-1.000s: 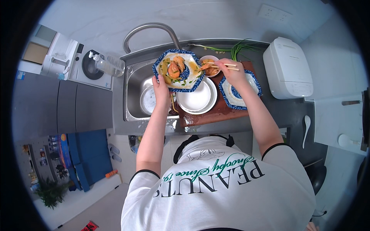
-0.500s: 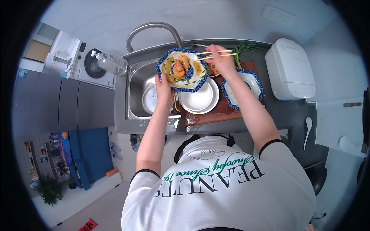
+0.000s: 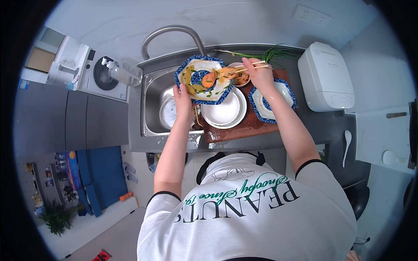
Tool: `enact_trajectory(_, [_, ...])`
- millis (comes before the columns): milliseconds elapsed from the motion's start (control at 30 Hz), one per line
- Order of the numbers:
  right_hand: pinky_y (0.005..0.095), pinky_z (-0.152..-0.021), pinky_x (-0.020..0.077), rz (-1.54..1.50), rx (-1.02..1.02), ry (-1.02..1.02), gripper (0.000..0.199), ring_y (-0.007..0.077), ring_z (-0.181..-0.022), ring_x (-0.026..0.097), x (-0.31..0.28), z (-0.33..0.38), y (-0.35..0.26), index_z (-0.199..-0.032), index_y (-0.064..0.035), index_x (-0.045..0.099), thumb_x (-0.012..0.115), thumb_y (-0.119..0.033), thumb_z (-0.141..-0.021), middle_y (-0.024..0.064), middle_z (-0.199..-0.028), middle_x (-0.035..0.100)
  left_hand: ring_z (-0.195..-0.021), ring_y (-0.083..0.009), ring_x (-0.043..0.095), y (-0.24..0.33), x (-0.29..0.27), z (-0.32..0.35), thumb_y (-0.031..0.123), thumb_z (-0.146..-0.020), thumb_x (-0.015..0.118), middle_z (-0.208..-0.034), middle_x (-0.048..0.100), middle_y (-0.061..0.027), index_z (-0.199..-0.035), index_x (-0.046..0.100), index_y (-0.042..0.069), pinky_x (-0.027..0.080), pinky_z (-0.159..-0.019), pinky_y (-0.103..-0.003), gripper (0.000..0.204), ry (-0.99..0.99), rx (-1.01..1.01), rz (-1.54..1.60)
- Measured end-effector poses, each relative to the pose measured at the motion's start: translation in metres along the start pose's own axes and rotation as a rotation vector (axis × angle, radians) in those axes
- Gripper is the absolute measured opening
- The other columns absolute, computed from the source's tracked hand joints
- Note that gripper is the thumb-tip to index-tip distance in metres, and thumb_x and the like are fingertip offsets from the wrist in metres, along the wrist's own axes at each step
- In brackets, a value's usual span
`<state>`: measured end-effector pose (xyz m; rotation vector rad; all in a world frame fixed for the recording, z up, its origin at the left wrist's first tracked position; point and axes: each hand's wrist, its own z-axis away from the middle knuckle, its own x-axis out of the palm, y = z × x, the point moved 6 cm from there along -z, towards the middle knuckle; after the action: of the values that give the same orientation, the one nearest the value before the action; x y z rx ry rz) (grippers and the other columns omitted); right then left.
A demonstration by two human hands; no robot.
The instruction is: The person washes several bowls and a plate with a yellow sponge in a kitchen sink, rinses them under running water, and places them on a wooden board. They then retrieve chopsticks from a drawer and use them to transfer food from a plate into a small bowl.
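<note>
My left hand [image 3: 182, 101] grips the left edge of a hexagonal blue-rimmed plate [image 3: 220, 88], held tilted above the sink's right side and a stack of white bowls [image 3: 222, 111]. On the plate lie an orange shrimp [image 3: 209, 79], yellowish slices and green bits. In my right hand [image 3: 260, 79] is a pair of wooden chopsticks [image 3: 257, 65]. Their tips reach another orange piece, seemingly a shrimp [image 3: 227, 72], at the plate's right edge. Just beyond it stands a small bowl [image 3: 237, 65] with more shrimp inside, partly covered by my right hand.
A second blue-rimmed plate [image 3: 257, 108] rests on the brown cutting board [image 3: 217, 136], under my right forearm. To the left are the steel sink [image 3: 150, 106], a faucet [image 3: 174, 28] and a pump bottle [image 3: 124, 71]. Green onions [image 3: 275, 54], a white appliance [image 3: 324, 78] and a white spoon [image 3: 347, 148] are rightward.
My right hand has moved slightly right with the chopsticks, drawing one shrimp from the plate's middle to its right edge beside the small bowl. My left hand still holds the plate.
</note>
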<state>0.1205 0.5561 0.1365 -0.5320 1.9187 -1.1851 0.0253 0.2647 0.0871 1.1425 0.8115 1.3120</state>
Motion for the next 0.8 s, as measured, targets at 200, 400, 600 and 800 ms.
enact_trajectory(200, [0.0331, -0.066, 0.0541, 0.204, -0.058, 0.025, 0.032, 0.0227, -0.071, 0.070, -0.012, -0.001, 0.028, -0.097, -0.0006, 0.072, 0.062, -0.031, -0.098, 0.0146, -0.084, 0.072, -0.082, -0.0143, 0.063, -0.004, -0.005, -0.001, 0.037, -0.108, 0.039, -0.110, 0.060, -0.0066, -0.129, 0.043, 0.013, 0.052, -0.049, -0.028, 0.032, 0.032, 0.003, 0.006])
enact_trajectory(400, [0.0356, -0.067, 0.0559, 0.024, -0.073, 0.027, 0.035, 0.0275, -0.077, 0.070, -0.009, -0.004, 0.017, -0.098, -0.0010, 0.071, 0.059, -0.034, -0.101, 0.0148, -0.088, 0.071, -0.086, -0.0166, 0.063, -0.002, -0.005, 0.000, 0.038, -0.108, 0.039, -0.113, 0.058, -0.0084, -0.130, 0.041, 0.013, 0.053, -0.050, -0.029, 0.033, 0.011, -0.010, -0.012])
enact_trajectory(600, [0.0247, -0.070, 0.0615, -0.593, 0.036, -0.280, 0.034, 0.0168, -0.085, 0.072, 0.032, 0.028, -0.028, -0.109, 0.0015, 0.070, 0.056, -0.029, -0.103, 0.0104, -0.105, 0.069, -0.090, -0.0176, 0.063, 0.008, 0.004, 0.001, 0.038, -0.108, 0.039, -0.112, 0.058, -0.0086, -0.127, 0.041, 0.012, 0.056, -0.054, -0.031, 0.032, -0.044, -0.021, -0.058])
enact_trajectory(800, [0.0278, -0.070, 0.0591, -0.469, 0.113, -0.053, 0.032, 0.0161, -0.078, 0.071, 0.041, 0.044, -0.003, -0.106, 0.0019, 0.072, 0.064, -0.028, -0.099, 0.0101, -0.090, 0.073, -0.089, -0.0181, 0.064, 0.011, 0.010, 0.001, 0.038, -0.108, 0.040, -0.110, 0.058, -0.0087, -0.124, 0.041, 0.012, 0.056, -0.053, -0.032, 0.031, -0.076, 0.003, -0.051])
